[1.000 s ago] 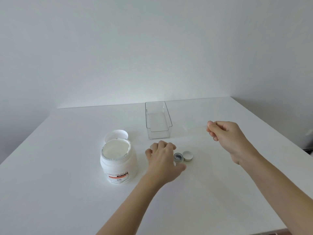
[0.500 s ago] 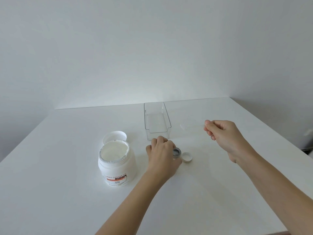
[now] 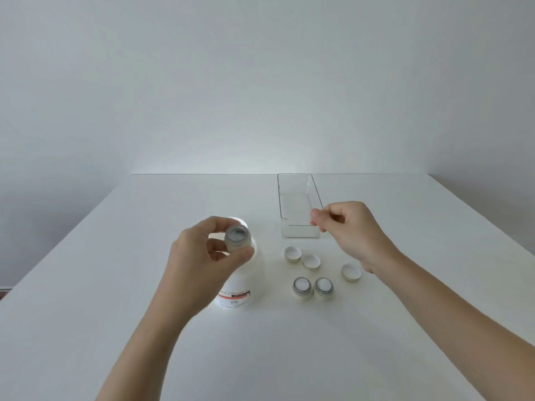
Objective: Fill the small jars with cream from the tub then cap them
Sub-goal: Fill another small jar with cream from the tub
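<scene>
White tub (image 3: 241, 287) now mostly hidden behind left hand (image 3: 202, 256), which has lifted a small jar (image 3: 238, 238) off the table (image 3: 86, 285) and pinches it over the tub mouth, opening tilted toward camera. Right hand (image 3: 350, 230) at 2 o'clock from the jar, fingers curled shut; spatula not discernible now. Two jars (image 3: 302, 287) look filled, uncapped, at 4 o'clock; three caps (image 3: 292, 253) loose nearby. Likely third jar filling next; capping undone.
</scene>
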The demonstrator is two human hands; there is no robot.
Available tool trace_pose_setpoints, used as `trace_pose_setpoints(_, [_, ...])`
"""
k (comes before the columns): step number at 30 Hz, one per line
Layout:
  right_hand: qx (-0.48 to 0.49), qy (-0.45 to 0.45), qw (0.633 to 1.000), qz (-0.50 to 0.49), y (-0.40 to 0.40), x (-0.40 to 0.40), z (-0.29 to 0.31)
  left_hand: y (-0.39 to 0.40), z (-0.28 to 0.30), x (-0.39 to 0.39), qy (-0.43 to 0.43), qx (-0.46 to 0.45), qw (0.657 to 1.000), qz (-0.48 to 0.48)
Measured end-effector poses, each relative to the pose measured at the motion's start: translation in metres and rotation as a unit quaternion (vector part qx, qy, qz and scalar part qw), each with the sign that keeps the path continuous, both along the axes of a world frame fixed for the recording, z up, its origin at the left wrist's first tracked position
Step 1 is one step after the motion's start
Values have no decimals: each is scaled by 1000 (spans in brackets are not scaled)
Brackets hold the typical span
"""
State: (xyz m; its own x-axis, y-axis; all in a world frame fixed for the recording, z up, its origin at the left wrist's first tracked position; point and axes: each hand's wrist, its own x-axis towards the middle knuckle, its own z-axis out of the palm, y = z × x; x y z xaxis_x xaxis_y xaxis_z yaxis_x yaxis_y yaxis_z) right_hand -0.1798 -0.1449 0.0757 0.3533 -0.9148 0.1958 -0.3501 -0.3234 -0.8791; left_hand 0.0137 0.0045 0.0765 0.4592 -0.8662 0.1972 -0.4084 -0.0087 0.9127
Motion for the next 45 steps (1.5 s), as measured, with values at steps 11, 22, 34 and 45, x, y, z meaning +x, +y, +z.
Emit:
trace_pose_setpoints(11, [-418,291,846,158,32,92,12,19,-9,58,83,-10,996,41])
trace_pose_setpoints(22, [-281,356,862,225,30,107,15,26,-18,69,135,-22,989,51])
trace_pose_setpoints(34, [16,223,967,125,6,73,34,20,-22,63,129,-28,990,49])
trace_pose_setpoints(45, [102,124,979,123,-1,71,53,4,-20,46,113,-14,993,42])
